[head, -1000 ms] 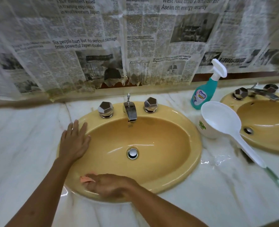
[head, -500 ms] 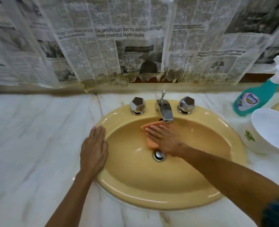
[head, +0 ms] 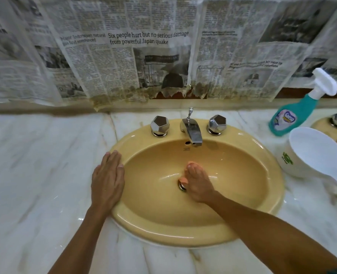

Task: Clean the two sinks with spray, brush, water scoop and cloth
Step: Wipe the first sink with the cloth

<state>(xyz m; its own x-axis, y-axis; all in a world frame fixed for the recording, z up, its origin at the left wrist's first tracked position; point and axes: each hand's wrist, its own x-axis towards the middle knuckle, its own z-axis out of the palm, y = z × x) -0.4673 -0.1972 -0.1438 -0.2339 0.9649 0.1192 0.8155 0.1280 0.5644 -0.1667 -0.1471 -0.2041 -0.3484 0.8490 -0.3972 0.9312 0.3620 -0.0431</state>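
A yellow oval sink fills the middle of the view. My right hand lies in its basin beside the chrome drain and presses an orange cloth against the bottom; only small edges of the cloth show under the fingers. My left hand rests flat, fingers straight, on the sink's left rim. A teal spray bottle stands at the back right. A white water scoop sits in front of it. The second yellow sink shows only at the right edge. No brush is clearly visible.
A chrome tap and two faceted knobs stand on the near sink's back rim. White marble counter stretches left and in front. Newspaper sheets cover the wall behind.
My right hand slid the cloth from the front rim up under the tap, then down to the drain. The left hand stayed on the left rim. The view shifted left and nearer.
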